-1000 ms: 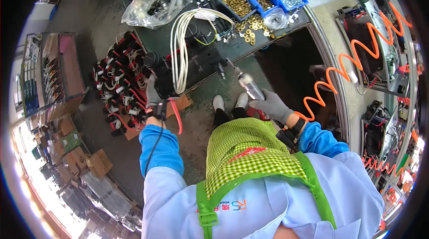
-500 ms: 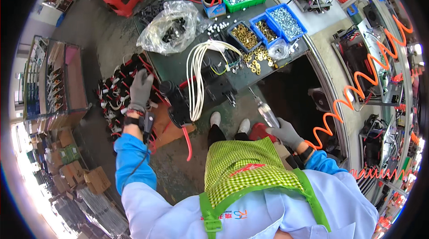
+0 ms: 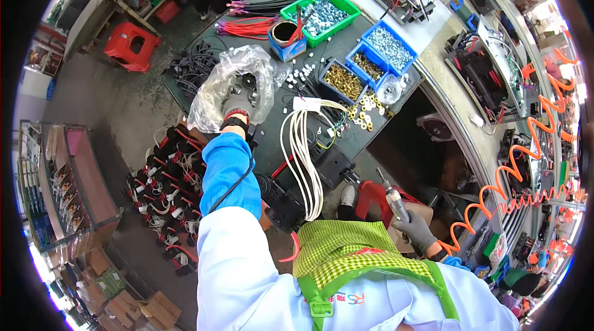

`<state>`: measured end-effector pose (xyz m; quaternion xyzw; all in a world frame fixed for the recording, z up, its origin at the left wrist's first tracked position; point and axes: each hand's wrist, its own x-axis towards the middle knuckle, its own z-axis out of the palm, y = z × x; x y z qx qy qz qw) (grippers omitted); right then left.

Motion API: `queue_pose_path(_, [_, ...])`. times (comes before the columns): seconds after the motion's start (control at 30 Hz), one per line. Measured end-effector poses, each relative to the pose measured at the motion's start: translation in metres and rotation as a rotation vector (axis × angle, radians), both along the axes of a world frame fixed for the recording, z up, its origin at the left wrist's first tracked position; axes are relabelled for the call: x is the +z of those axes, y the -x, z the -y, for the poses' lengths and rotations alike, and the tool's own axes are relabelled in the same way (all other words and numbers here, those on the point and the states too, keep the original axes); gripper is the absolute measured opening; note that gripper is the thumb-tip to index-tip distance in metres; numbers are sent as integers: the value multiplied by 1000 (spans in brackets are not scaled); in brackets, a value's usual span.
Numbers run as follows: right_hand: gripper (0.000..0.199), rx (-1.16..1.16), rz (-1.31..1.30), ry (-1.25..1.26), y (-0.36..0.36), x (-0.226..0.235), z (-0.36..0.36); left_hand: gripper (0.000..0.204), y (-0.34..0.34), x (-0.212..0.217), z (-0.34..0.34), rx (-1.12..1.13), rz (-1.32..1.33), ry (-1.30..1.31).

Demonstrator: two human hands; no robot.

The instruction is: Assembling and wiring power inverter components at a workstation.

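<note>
My left hand is stretched out to the clear plastic bag that lies at the left edge of the dark worktop, and it is pushed into the bag's mouth. The film hides my fingers, so I cannot tell whether my grip there is apart or together on one of the dark parts inside. The bag is thin, crinkly and slack, and I judge it will slide and collapse if I pull at the film. The parts look like hard, fairly heavy pieces, so it seems better to take one by its body and lift it straight out than to drag the bag.

My right hand hangs low off the near edge of the worktop, its grip clamped round the handle of a pneumatic screwdriver with the bit pointing up. An orange coiled hose runs off to the right. A bundle of white wires lies across the middle of the worktop, and blue bins of screws stand toward the far edge.
</note>
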<state>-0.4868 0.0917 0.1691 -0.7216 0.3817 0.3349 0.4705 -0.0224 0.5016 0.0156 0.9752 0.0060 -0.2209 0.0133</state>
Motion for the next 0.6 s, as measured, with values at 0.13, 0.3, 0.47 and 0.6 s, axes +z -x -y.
queue_pose_path(0.13, [33,-141,50,-51,-24,11,-32,31,6,-5,-1,-102,65,45])
queue_pose_path(0.3, [43,-66,171,-8,-34,-2,-37,34,11,5,-29,-184,106,277])
queue_pose_path(0.47, [49,-137,144,-62,-42,19,-39,32,32,39,-36,165,648,808])
queue_pose_path(0.6, [47,-132,180,-91,-33,36,-35,18,65,70,-49,909,363,2221])
